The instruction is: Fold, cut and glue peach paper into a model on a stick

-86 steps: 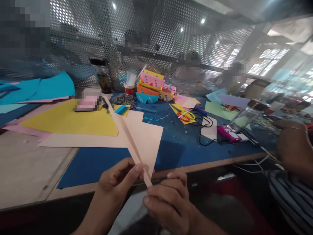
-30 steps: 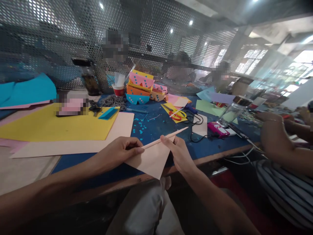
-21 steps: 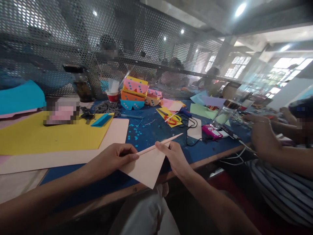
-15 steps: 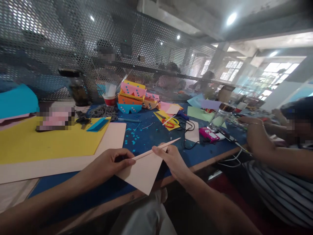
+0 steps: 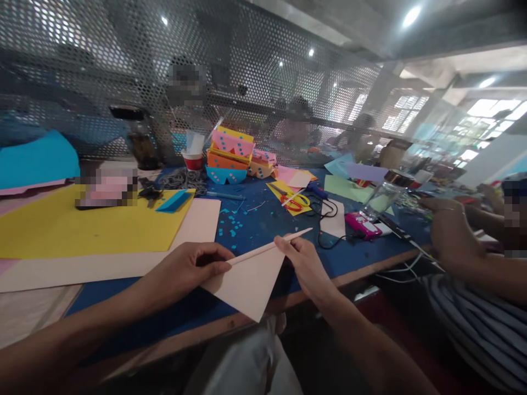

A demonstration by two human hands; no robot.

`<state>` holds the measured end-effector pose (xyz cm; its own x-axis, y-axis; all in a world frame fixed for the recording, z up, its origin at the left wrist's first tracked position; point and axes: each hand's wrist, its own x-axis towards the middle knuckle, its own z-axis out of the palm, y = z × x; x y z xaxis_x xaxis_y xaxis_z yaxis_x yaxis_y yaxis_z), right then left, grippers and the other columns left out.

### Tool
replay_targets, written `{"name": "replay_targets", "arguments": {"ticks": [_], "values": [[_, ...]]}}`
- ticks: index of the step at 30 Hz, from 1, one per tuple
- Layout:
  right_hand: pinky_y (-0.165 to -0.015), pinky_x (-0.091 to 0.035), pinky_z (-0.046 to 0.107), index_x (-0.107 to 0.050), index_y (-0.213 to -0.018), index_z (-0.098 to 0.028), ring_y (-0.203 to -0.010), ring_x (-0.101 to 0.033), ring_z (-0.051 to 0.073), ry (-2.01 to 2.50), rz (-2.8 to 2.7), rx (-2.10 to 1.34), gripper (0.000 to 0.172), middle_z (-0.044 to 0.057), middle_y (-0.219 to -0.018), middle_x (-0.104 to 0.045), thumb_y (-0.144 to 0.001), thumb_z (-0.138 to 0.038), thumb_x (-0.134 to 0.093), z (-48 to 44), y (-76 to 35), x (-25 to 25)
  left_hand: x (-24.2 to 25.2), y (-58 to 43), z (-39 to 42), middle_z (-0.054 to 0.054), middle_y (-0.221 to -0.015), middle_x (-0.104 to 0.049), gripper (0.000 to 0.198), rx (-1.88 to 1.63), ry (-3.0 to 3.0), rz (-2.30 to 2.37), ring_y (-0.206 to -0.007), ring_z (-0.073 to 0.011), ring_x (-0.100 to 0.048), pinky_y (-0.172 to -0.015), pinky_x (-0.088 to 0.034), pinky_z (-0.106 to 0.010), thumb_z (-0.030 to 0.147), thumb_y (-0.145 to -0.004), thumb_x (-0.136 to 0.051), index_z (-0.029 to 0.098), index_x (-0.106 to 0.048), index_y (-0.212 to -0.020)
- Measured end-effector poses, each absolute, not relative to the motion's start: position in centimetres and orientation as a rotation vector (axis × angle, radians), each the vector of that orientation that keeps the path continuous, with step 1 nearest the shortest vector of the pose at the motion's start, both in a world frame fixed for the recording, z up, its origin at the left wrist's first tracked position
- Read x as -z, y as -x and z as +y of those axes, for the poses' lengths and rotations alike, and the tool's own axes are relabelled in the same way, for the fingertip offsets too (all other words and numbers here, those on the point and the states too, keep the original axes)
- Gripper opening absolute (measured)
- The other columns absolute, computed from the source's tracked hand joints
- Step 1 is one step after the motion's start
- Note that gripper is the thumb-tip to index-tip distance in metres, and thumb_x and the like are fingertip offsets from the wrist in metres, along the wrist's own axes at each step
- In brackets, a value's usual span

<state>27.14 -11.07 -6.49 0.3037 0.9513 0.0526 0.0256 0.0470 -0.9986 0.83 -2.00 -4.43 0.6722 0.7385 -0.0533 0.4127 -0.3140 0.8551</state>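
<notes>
A peach paper sheet (image 5: 247, 282) is partly rolled into a thin stick along its upper edge, and its loose corner hangs over the table's front edge. My left hand (image 5: 187, 271) pinches the left end of the roll. Closed round the roll further right is my right hand (image 5: 302, 263), with the roll's thin tip poking out past it. Both hands hover just above the blue mat (image 5: 263, 219).
Large yellow (image 5: 82, 227) and peach sheets lie at left. Paper boxes (image 5: 230, 156), a red cup (image 5: 193, 159), scissors (image 5: 294, 200), cables, a pink phone (image 5: 362, 224) and a glass jar (image 5: 381, 195) crowd the back and right. Another person's hand (image 5: 450, 233) reaches in at right.
The roll has swung from pointing away from me to lying across in front of me, and my arms have stretched out over the table. In the last second only the view shifted.
</notes>
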Motion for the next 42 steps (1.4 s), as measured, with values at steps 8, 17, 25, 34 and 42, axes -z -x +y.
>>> {"name": "replay_targets", "arguments": {"ticks": [8,17,25,34,42], "values": [[-0.100,-0.051,0.041,-0.067,-0.121,-0.022,-0.111,-0.065,0.022,1.327,-1.287,0.253,0.020,0.008,-0.118,-0.071,-0.103,-0.031,-0.069,-13.9,-29.1,4.5,5.0,-0.6,-2.0,-0.003,-0.086,-0.080,0.034,-0.445,-1.988,0.942,-0.081,-0.0211,-0.069,-0.069,-0.050,-0.027,0.054,-0.089,-0.074,0.025,-0.083,-0.102],[-0.093,-0.038,0.039,-0.075,-0.107,-0.022,-0.102,-0.064,0.021,1.464,-2.135,0.078,0.013,0.002,-0.104,-0.077,-0.109,-0.030,-0.064,-12.6,-24.7,4.0,5.1,-0.9,-2.7,-0.001,-0.094,-0.082,0.030,-0.456,-2.011,0.870,-0.086,-0.0220,-0.070,-0.078,-0.054,-0.031,0.052,-0.090,-0.072,0.027,-0.083,-0.102],[-0.086,-0.033,0.037,-0.075,-0.100,-0.021,-0.099,-0.062,0.022,1.594,-2.191,-0.142,0.014,0.002,-0.100,-0.075,-0.108,-0.027,-0.066,-10.7,-25.3,4.5,5.9,-0.8,-2.2,0.001,-0.101,-0.082,0.024,-0.460,-2.117,0.864,-0.091,-0.0217,-0.073,-0.081,-0.053,-0.031,0.050,-0.095,-0.069,0.031,-0.083,-0.102],[-0.087,-0.033,0.035,-0.076,-0.101,-0.018,-0.103,-0.065,0.021,1.658,-2.220,-0.357,0.013,0.004,-0.107,-0.076,-0.107,-0.023,-0.067,-9.6,-25.3,4.0,5.9,-0.9,-2.5,-0.001,-0.095,-0.073,0.023,-0.552,-2.327,0.832,-0.088,-0.0195,-0.069,-0.077,-0.050,-0.030,0.042,-0.099,-0.064,0.030,-0.083,-0.101],[-0.086,-0.032,0.035,-0.076,-0.099,-0.020,-0.102,-0.065,0.020,1.615,-2.198,-0.355,0.013,0.003,-0.104,-0.076,-0.107,-0.023,-0.067,-9.3,-25.5,4.7,6.5,-0.9,-2.3,-0.002,-0.098,-0.073,0.020,-0.573,-2.387,0.806,-0.094,-0.0200,-0.068,-0.082,-0.050,-0.031,0.038,-0.102,-0.062,0.027,-0.079,-0.101]]}}
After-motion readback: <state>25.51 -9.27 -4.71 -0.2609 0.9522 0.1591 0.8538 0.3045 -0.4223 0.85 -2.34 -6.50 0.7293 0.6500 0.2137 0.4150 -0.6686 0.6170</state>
